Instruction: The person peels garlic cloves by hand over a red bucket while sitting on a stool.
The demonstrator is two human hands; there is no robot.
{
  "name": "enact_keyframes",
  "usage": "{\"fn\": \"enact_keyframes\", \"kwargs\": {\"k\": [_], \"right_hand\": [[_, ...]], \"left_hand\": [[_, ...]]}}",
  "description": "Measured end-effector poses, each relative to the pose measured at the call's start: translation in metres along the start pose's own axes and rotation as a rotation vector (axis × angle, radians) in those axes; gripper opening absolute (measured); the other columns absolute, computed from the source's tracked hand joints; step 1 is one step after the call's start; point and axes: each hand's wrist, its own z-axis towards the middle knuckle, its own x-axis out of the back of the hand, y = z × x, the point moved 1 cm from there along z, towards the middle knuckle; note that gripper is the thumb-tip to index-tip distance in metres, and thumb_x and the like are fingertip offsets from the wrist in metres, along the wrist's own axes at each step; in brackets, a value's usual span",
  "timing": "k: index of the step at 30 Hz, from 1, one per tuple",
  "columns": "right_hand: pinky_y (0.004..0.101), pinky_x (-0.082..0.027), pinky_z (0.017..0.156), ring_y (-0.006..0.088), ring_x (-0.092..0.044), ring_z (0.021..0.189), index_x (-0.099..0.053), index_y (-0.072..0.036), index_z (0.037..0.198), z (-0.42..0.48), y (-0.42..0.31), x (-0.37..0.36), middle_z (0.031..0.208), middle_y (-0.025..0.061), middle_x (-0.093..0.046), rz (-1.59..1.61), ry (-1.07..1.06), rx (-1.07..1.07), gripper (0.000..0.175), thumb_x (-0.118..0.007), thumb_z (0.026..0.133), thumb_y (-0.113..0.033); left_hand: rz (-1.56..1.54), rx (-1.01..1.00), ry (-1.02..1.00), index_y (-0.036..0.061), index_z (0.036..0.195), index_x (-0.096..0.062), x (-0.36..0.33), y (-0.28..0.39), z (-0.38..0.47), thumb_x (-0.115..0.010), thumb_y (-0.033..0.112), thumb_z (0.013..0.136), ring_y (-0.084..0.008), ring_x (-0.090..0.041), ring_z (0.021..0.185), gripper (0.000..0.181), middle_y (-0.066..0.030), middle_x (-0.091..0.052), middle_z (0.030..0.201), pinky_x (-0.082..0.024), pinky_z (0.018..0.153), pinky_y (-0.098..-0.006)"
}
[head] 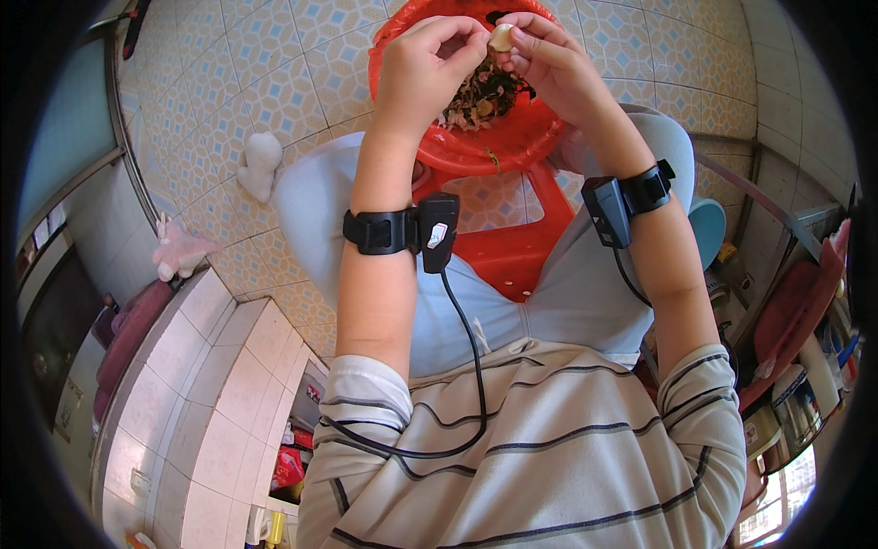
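Observation:
A pale garlic clove (501, 38) is pinched between the thumb and fingers of my right hand (557, 65). My left hand (435, 65) has its thumb and fingertips drawn together at the clove's left edge, gripping it there; the exact contact is partly hidden. Both hands are above a red plastic-lined bin (473, 156) that stands between my knees. Inside it lies a heap of dark leafy scraps and pale peelings (480, 103). A strap with a black box and cable is on each forearm.
A red plastic stool (507, 257) shows between my thighs. A white plush object (260, 165) lies on the patterned tile floor (336, 62). At left, a pink plush toy (180, 250) sits by a tiled ledge (226, 425). A metal frame (761, 189) and a light-blue basin (706, 230) stand at right.

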Motion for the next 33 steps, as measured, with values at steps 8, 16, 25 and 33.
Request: {"fn": "enact_keyframes", "kwargs": {"k": [8, 16, 25, 33], "right_hand": [[0.0258, -0.046, 0.077, 0.0135, -0.057, 0.086, -0.056, -0.004, 0.105, -0.002, -0.002, 0.002, 0.096, 0.0059, -0.059, 0.004, -0.079, 0.005, 0.018, -0.049, 0.089, -0.010], [0.0269, -0.046, 0.082, 0.0150, -0.057, 0.091, -0.056, -0.003, 0.107, -0.002, -0.003, -0.001, 0.097, 0.0064, -0.059, -0.016, -0.039, 0.041, 0.020, -0.049, 0.090, -0.010], [0.0243, -0.046, 0.074, 0.0123, -0.056, 0.081, -0.056, -0.003, 0.108, 0.000, 0.001, 0.005, 0.092, 0.0049, -0.059, 0.018, -0.111, -0.029, 0.022, -0.050, 0.089, -0.011], [0.0216, -0.046, 0.071, 0.0084, -0.055, 0.077, -0.057, -0.002, 0.110, 0.000, 0.000, 0.000, 0.087, 0.0022, -0.059, -0.056, 0.018, -0.067, 0.027, -0.052, 0.088, -0.018]], "left_hand": [[-0.003, 0.134, 0.024, -0.0011, 0.092, -0.062, 0.004, -0.002, 0.001, -0.060, 0.010, 0.083, -0.0098, -0.061, 0.069, 0.014, -0.0057, -0.063, 0.079, -0.051, 0.061, -0.0223], [0.022, -0.003, -0.049, 0.0018, 0.085, -0.065, 0.001, 0.009, -0.002, -0.066, 0.008, 0.074, -0.0108, -0.063, 0.068, 0.012, -0.0048, -0.064, 0.078, -0.050, 0.059, -0.0208], [0.133, 0.064, 0.028, 0.0019, 0.084, -0.065, 0.008, 0.003, 0.000, -0.064, 0.008, 0.078, -0.0050, -0.056, 0.064, 0.009, -0.0002, -0.062, 0.074, -0.045, 0.058, -0.0176], [0.155, 0.064, -0.184, 0.0028, 0.070, -0.061, 0.005, 0.017, -0.004, -0.068, 0.011, 0.067, -0.0092, -0.055, 0.057, 0.011, -0.0020, -0.058, 0.064, -0.045, 0.056, -0.0221]]}}
